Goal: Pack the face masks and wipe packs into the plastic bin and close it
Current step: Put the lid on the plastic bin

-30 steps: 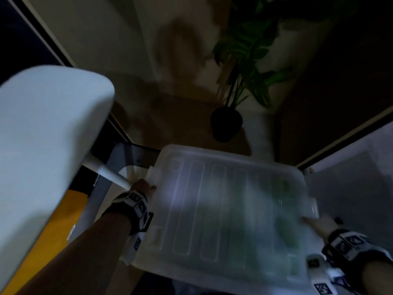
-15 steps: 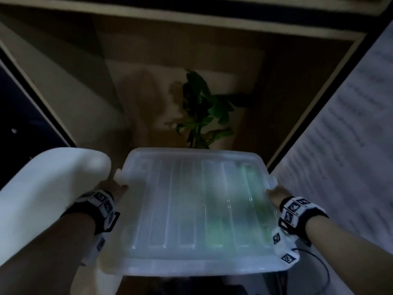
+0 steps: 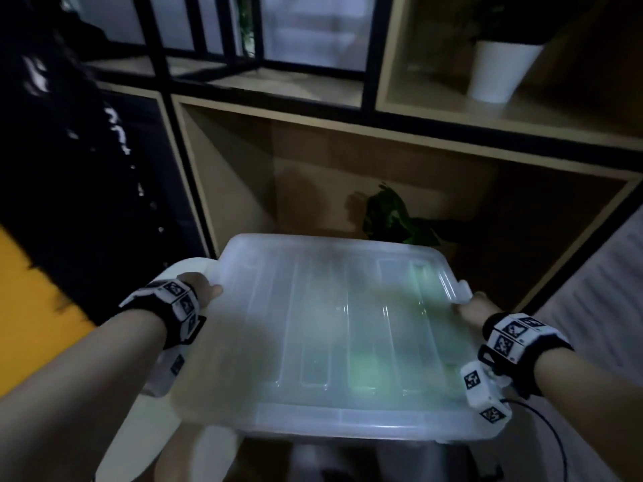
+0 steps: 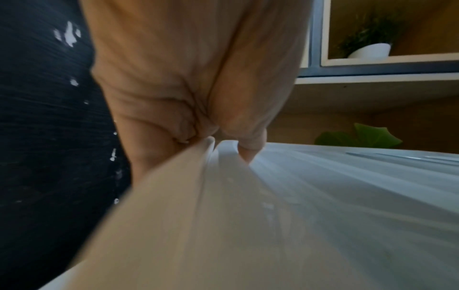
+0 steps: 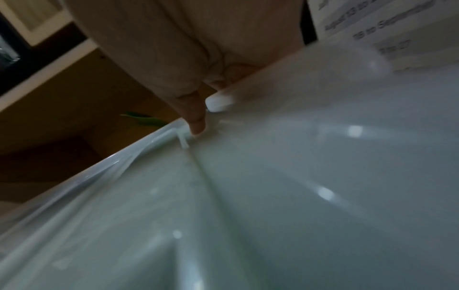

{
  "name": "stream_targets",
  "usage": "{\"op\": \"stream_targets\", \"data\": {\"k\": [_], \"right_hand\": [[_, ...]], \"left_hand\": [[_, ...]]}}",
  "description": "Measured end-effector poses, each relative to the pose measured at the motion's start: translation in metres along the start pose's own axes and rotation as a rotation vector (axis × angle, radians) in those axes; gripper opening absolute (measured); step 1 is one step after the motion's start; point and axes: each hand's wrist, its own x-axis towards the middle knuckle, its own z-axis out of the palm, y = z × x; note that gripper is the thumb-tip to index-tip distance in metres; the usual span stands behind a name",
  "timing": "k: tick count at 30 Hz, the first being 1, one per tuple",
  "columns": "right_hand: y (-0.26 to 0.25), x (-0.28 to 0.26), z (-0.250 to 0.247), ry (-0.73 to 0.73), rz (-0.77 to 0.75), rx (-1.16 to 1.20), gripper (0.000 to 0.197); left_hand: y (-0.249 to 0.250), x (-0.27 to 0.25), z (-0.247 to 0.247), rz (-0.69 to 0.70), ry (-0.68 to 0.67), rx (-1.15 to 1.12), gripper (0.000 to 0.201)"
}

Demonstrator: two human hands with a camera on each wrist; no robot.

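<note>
Overhead, both hands (image 3: 205,290) grip lidded plastic bin (image 3: 334,328) sides (wrist views: fingers (image 5: 196,115) curled under rim).

We held both forearms forward, our left hand (image 3: 201,290) and right hand (image 3: 469,309) each gripping with curled fingers (image 4: 248,145), wrists banded.

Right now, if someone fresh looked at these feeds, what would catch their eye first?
The big cloudy plastic bin with its lid on fills the middle of the head view, with green shapes showing faintly through it. The left hand and right hand grip its two side handles. Behind it stands a wooden shelf, with a green plant in the low compartment and a white pot up right.
</note>
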Motion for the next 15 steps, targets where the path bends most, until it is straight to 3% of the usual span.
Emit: {"op": "stream_targets", "data": {"k": [5,9,11,14,15], "right_hand": [[-0.041,-0.005,0.008,-0.031,-0.104,0.009,0.063],[-0.078,-0.008,0.023,-0.100,-0.241,-0.078,0.033],[-0.097,-0.013,0.035,-0.127,-0.269,-0.108,0.027],[-0.126,-0.028,0.052,-0.152,-0.295,-0.101,0.017],[-0.137,-0.033,0.061,-0.151,-0.311,-0.110,0.014]], "left_hand": [[-0.037,-0.023,-0.019,-0.024,0.024,0.022,0.045],[-0.076,-0.025,-0.020,-0.130,0.028,0.059,0.031],[-0.097,-0.029,-0.019,-0.173,0.006,0.087,0.048],[-0.131,-0.027,-0.013,-0.227,0.012,0.102,0.039],[-0.142,-0.026,-0.012,-0.258,-0.004,0.101,0.047]]}}
